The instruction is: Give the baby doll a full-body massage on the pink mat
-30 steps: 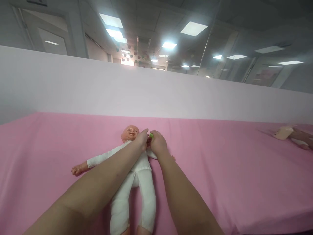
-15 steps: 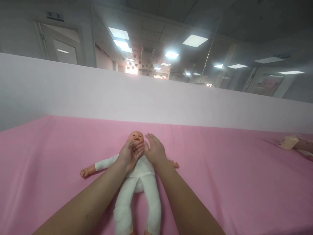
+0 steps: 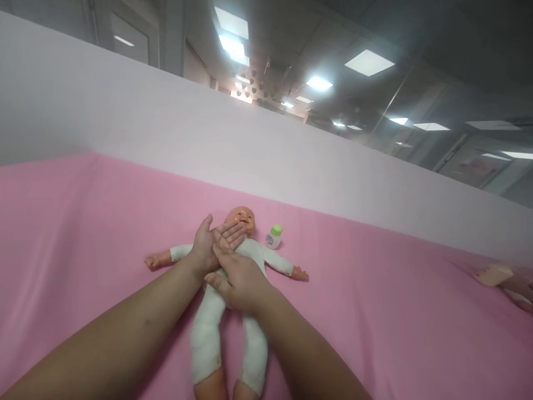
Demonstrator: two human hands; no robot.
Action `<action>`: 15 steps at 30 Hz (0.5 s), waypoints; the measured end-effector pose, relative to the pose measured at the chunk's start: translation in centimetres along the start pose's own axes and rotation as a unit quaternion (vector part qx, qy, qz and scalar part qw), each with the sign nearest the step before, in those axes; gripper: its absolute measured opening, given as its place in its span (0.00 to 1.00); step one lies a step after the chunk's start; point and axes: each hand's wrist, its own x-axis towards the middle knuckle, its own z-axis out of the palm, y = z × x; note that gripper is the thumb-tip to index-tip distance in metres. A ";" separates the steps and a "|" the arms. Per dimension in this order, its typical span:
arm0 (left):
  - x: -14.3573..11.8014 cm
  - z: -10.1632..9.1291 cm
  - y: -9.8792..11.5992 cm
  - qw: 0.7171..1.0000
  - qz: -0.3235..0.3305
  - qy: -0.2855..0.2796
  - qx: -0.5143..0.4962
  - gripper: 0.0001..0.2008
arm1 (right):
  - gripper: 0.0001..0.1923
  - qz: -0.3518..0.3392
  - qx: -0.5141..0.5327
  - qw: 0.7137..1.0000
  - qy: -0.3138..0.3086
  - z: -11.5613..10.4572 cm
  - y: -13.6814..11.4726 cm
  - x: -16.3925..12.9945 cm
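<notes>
Head view: our left hand (image 3: 210,244) lies flat, fingers together, on the doll (image 3: 233,289) at its chest and chin, and our right hand (image 3: 237,278) presses open-palmed on its belly. Both grip nothing; it looks like a rubbing step, calling for light strokes. Bottle (image 3: 273,237) stands just beside its shoulder on the pink sheet (image 3: 395,311).

A single camera rides on the person's head, looking forward and down along both bare forearms. The near pink cloth-covered table (image 3: 83,222) fills the lower frame; the far pale partition wall (image 3: 125,111) and grey ceiling with lit panels (image 3: 368,61) tilt, rising to the left.
</notes>
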 end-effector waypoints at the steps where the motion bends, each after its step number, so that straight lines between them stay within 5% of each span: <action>1: 0.0 0.0 0.0 1.000 0.003 -0.009 -0.010 0.36 | 0.39 -0.011 0.006 1.000 -0.001 0.0 -0.1 0.0; 7: -0.2 0.8 -1.4 0.998 -0.032 -0.043 -0.019 0.36 | 0.48 -0.018 -0.029 0.999 0.018 0.3 0.7 0.1; 15: -0.3 1.0 -0.7 0.998 -0.055 -0.043 -0.009 0.40 | 0.41 0.070 -0.097 0.992 0.038 0.1 2.1 0.4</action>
